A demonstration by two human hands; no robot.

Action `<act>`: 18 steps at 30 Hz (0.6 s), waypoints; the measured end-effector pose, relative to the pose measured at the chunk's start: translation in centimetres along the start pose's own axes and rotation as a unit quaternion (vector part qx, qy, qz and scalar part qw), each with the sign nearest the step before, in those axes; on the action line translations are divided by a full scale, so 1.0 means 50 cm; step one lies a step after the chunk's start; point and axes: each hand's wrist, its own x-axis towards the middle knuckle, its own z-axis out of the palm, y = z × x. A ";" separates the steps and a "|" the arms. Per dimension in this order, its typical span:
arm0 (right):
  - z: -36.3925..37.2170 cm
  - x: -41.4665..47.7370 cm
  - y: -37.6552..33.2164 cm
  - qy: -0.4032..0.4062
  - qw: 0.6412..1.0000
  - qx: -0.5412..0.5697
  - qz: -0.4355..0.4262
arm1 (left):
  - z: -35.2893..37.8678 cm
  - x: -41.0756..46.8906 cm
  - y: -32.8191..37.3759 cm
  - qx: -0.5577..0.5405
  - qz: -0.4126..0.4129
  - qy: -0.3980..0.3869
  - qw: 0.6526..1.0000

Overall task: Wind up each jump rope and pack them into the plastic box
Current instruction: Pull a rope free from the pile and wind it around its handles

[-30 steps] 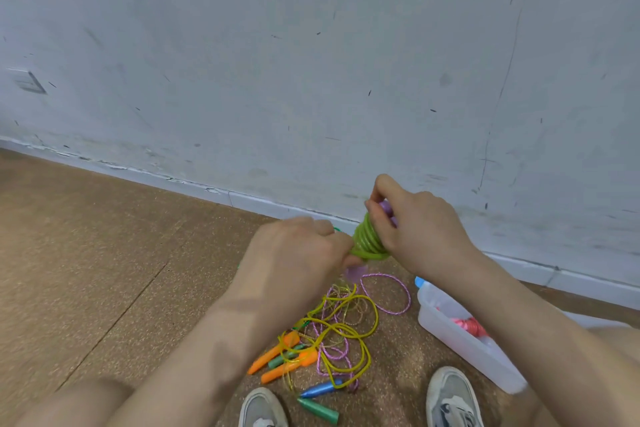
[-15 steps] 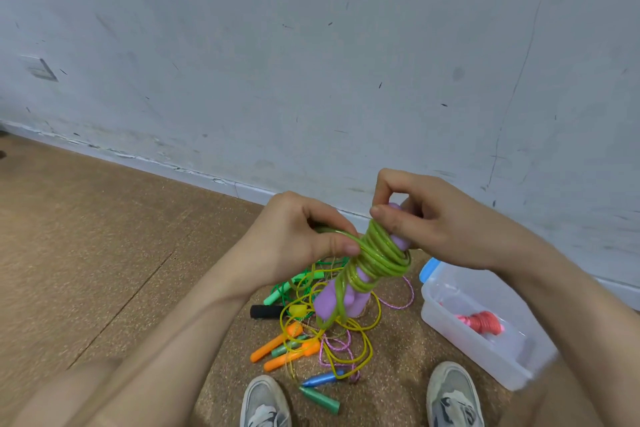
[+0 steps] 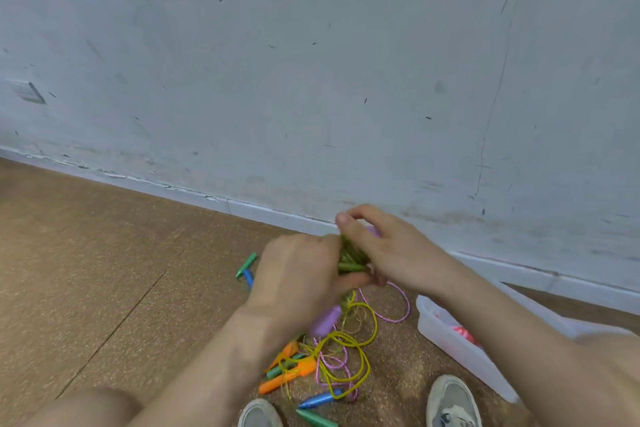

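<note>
A green jump rope [image 3: 349,258] is wound in tight coils around purple handles, one handle tip [image 3: 325,321] poking out below. My left hand [image 3: 298,274] grips the coil from the left, fingers curled round it. My right hand [image 3: 384,253] holds it from the right, thumb and forefinger pinching at the top. Both hands hover above a tangle of loose ropes [image 3: 332,357] on the floor, yellow and pink with orange, blue and green handles. The clear plastic box [image 3: 450,345] lies to the right, a red rope [image 3: 464,334] inside, partly hidden by my right forearm.
The brown cork floor meets a scuffed white wall and skirting [image 3: 242,206] just beyond my hands. Another green and blue handle [image 3: 246,269] lies left of my hands. My two shoes [image 3: 450,402] sit at the bottom edge, beside the rope pile.
The hands have closed together over the green coil, covering most of it. The purple handle that hung in plain sight half a second ago is now mostly hidden.
</note>
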 end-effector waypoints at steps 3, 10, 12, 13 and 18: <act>0.019 0.012 0.012 0.088 0.995 -0.042 -0.002 | 0.018 -0.006 0.032 -0.037 0.038 0.049 0.997; -0.009 0.026 0.028 0.115 0.988 -0.062 -0.084 | -0.013 0.005 -0.031 -0.353 0.030 -0.125 0.927; -0.017 0.027 0.027 0.108 0.988 -0.046 -0.101 | -0.023 0.007 -0.034 -0.459 -0.019 -0.152 0.875; -0.021 0.028 0.025 0.105 0.988 -0.035 -0.109 | -0.029 0.006 -0.037 -0.493 -0.037 -0.156 0.855; -0.036 0.031 0.018 0.105 0.984 -0.026 -0.140 | -0.064 -0.003 -0.044 -0.503 -0.019 -0.113 0.857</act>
